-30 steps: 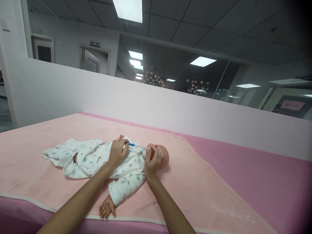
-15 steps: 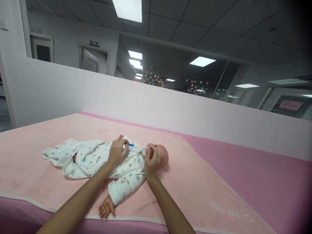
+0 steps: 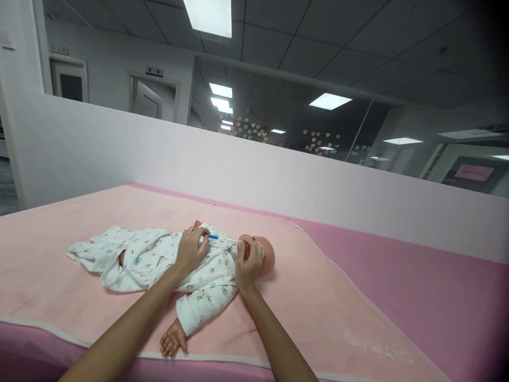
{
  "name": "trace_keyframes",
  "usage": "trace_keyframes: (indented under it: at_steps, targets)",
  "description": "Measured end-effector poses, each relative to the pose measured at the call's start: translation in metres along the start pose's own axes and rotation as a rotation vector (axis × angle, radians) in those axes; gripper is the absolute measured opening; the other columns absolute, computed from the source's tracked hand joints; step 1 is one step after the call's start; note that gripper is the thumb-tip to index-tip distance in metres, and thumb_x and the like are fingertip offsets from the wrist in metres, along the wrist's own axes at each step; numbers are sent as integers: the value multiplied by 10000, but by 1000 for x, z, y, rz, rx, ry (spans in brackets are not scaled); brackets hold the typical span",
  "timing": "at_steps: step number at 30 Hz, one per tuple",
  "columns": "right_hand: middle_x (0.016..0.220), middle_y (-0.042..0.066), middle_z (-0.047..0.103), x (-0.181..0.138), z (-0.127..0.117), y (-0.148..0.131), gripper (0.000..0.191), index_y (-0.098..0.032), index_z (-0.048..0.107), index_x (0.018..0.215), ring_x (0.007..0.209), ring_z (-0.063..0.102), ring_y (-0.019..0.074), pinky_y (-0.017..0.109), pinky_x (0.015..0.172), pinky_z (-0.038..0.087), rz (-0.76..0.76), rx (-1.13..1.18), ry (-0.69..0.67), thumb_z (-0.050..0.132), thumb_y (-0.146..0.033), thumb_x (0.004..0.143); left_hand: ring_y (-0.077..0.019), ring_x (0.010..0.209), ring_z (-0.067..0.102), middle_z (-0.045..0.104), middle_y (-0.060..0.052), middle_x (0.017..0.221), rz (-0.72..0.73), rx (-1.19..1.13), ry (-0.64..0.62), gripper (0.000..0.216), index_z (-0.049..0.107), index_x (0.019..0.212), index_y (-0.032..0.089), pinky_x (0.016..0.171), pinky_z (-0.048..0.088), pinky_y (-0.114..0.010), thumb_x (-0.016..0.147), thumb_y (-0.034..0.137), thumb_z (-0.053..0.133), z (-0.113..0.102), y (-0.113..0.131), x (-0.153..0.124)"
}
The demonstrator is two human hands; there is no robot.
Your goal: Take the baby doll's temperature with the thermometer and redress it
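A clothed doll [image 3: 210, 271] is lying on a pink cover [image 3: 318, 297]; the left hand [image 3: 193, 248] is pinching the blue end of a thin stick [image 3: 213, 236] over its chest; the right hand [image 3: 249, 261] is meeting the right end, its grip unclear, at the doll's head [image 3: 269, 254]

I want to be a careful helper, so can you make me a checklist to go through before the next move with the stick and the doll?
1. Left hand has the blue end of the stick in its grip: ok.
2. Right hand is by the doll's head: ok.
3. Right hand is pinching the stick's white tip: cannot tell, fingers cover it.
4. White tip is touching the doll's face: cannot tell, it's hidden.
5. Doll is lying on the blanket: ok.
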State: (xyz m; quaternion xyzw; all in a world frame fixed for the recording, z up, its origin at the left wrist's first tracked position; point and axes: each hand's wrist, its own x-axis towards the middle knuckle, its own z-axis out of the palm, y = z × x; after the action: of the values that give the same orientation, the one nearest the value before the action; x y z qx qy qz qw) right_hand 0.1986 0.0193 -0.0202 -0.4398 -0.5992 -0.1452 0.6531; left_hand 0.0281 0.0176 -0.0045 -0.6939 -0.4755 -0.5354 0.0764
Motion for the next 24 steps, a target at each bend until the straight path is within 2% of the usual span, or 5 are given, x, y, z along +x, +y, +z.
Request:
trace_keyframes:
  at_steps: [9,24]
  targets:
    - [848,61,615,-1,0,0,241,-181,581,909,862,530,193,363,804,391,18,-1,-7,406,-343,871,-196,823,519,609,-35,817,-9,-10,-5,191,567,852,208,755,373,-341,849,242,379,-1,1,0]
    - [845,52,607,0,-1,0,197,-180,580,919,841,511,186,346,790,389,16,24,-16,438,-306,864,-189,826,519,609,-18,816,-18,-18,-13,171,562,839,216,761,368,-328,852,231,392,0,1,0]
